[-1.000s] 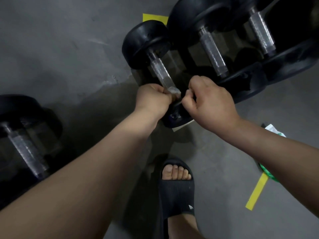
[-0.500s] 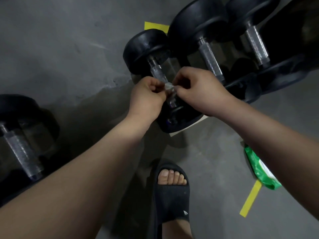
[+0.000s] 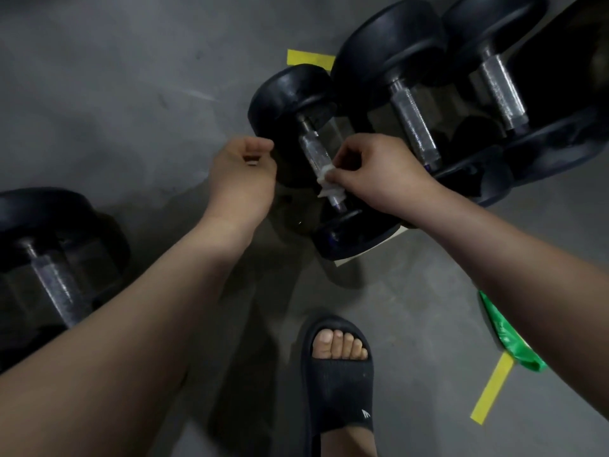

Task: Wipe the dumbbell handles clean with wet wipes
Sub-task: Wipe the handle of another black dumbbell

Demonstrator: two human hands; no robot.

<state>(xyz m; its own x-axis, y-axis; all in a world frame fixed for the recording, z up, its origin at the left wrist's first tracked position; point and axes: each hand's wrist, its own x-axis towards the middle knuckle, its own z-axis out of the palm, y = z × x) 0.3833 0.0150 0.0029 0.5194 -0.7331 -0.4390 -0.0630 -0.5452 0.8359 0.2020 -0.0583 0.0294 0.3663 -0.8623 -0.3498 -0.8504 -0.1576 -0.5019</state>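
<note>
- A bare foot in a black slide sandal (image 3: 339,387) stands on the grey concrete floor (image 3: 99,94), nearest the camera.
- To its right a strip of yellow tape (image 3: 492,390) is stuck to the floor. Just beyond it lies a green wet-wipe pack (image 3: 507,344), partly hidden under the right forearm.
- At the left edge, well apart from the others, a black dumbbell (image 3: 49,258) with a knurled metal handle lies on the floor.
- A dark shadow spreads over the concrete between the two forearms.
- The left grip (image 3: 242,173) hangs with fingers loosely curled and holds nothing. It is just beside the small dumbbell's far head; contact cannot be told.
- The right grip (image 3: 379,173) pinches a white wet wipe (image 3: 326,181) against the lower part of the small dumbbell's handle (image 3: 314,150).
- That small dumbbell (image 3: 290,97) lies on the floor, its near head resting on a white sheet (image 3: 342,261) that shows at the edges.
- Right of it a larger dumbbell (image 3: 415,127) and then a third dumbbell (image 3: 501,90) lie side by side, close together, handles roughly parallel.
- Farthest, a second piece of yellow tape (image 3: 309,59) shows on the floor behind the small dumbbell's far head.
</note>
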